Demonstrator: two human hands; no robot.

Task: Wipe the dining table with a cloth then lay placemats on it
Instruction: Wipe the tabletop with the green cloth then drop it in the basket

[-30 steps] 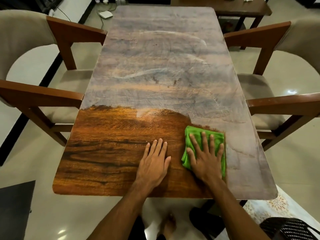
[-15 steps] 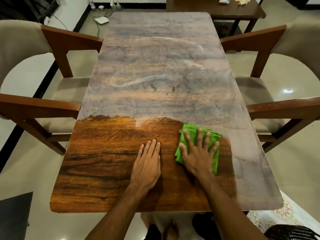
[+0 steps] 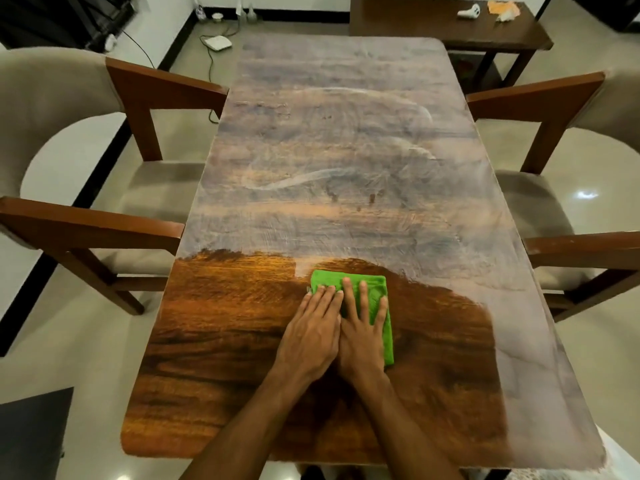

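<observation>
The cloth (image 3: 374, 287) has slid left since a second ago, away from the dusty right side and toward the middle of the dining table (image 3: 346, 150). It is leaving a wider patch of dark, glossy wood behind it on the right. The left hand (image 3: 311, 334), which was lying apart on bare wood, has closed in and I am now seeing it touching the right hand (image 3: 363, 330) along its side.

Both hands are lying flat with fingers straight, gripping nothing. The right hand is pressing down on the folded green cloth, its fingers spread over the middle of it. The left hand is resting mostly on the wood, with its fingertips (image 3: 322, 289) reaching the cloth's left edge. The cloth is sitting on the near half of the table, its far edge right at the boundary between the wiped wood and the greyish film that is covering the far half and the right side.

Upholstered chairs with wooden arms are standing along both long sides, left (image 3: 52, 116) and right (image 3: 588, 109). Beyond the far end, a dark side table (image 3: 450, 32) is carrying a small white object (image 3: 469, 10) and something orange (image 3: 504, 8). A white box (image 3: 217, 42) with a cable is lying on the floor at the far left.
</observation>
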